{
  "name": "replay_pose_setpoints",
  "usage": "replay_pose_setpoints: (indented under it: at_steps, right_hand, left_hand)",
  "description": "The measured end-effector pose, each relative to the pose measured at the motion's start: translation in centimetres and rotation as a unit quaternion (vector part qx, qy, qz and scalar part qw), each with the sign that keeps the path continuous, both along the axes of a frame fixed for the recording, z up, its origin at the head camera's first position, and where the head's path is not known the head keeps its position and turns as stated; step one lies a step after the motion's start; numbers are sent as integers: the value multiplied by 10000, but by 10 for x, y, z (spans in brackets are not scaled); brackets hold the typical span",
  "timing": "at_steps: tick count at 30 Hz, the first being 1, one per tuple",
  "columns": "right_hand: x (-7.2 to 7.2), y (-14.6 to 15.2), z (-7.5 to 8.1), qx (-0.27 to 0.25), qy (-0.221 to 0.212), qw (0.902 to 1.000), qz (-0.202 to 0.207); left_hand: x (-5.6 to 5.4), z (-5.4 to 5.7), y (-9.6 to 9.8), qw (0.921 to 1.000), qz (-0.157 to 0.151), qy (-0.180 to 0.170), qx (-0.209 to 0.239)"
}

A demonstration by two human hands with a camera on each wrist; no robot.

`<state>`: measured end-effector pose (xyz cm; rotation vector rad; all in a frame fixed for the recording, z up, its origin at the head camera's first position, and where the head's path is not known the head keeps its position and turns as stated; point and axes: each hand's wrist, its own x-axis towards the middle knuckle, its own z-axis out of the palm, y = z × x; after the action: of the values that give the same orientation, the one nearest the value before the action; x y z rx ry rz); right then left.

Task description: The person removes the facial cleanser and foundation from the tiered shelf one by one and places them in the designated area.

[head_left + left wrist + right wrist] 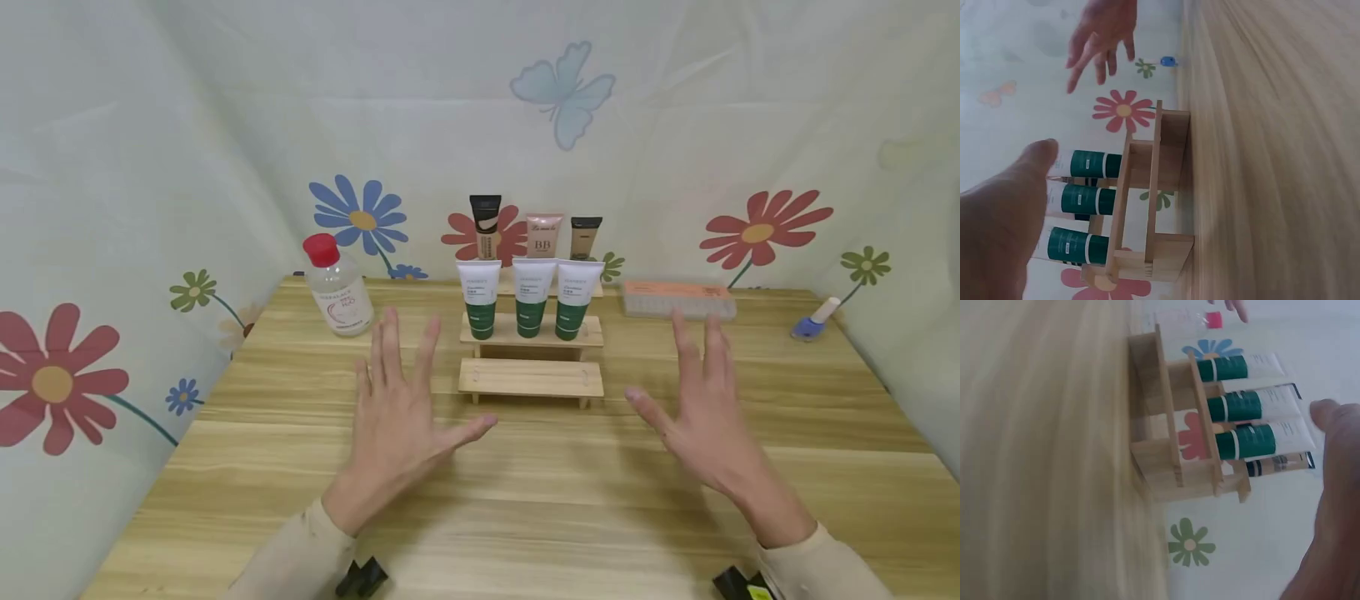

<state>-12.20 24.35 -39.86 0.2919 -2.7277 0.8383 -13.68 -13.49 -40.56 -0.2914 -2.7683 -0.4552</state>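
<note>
My left hand point(393, 417) hovers over the table with its fingers spread, left of a small tiered wooden stand point(531, 379). On the other side, my right hand point(708, 417) is held up the same way, fingers apart and nothing in it. Three green-and-white tubes point(530, 298) stand cap down in a row on the middle tier. Behind them on the top tier are a black-topped beige tube point(486, 227), a pink BB cream tube point(543, 235) and a smaller black-ended beige tube point(584, 238). The lowest tier holds nothing.
A clear bottle with a red cap point(339, 287) stands at the back left of the wooden table point(540, 517). At the back right lies a clear flat box with an orange label point(678, 300). A blue nail polish bottle point(813, 321) is near the right edge. A flowered cloth point(450, 100) hangs behind.
</note>
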Motion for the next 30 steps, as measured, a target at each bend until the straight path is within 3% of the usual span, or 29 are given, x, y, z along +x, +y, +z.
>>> replay_pose_setpoints:
  at_steps: [2,5,10,12,16,19,22,24,30]
  right_hand:
    - [-4,3,6,-700,49,9968,374]
    - [-9,6,15,-1608,151,9842,724]
    - [-18,3,24,-2766,413,9566,812]
    - [-22,1,26,-3218,515,9415,853]
    - [-33,-2,29,-3858,607,9161,909]
    - [-43,-6,29,-4032,653,9077,959]
    - [-52,-12,29,-4137,666,9021,1031]
    - [-58,-16,29,-4156,615,9016,1029]
    - [-76,-31,28,-4054,496,9074,989]
  left_hand:
    - [-2,3,1,9991,-87,-26,417]
    - [-7,4,2,9932,-212,-200,1125]
    - [-22,-8,3,9733,-357,-598,2188]
    - [-29,-17,2,9581,-467,-780,2717]
    - [-46,-38,-2,9137,-815,-1117,3822]
    - [-55,-51,-5,8800,-1025,-1330,4444]
    - [-58,-59,-6,8620,-1140,-1414,4733]
    - [-60,-61,-6,8577,-1247,-1441,4775]
    - [-64,-64,-4,8676,-1351,-1557,4525]
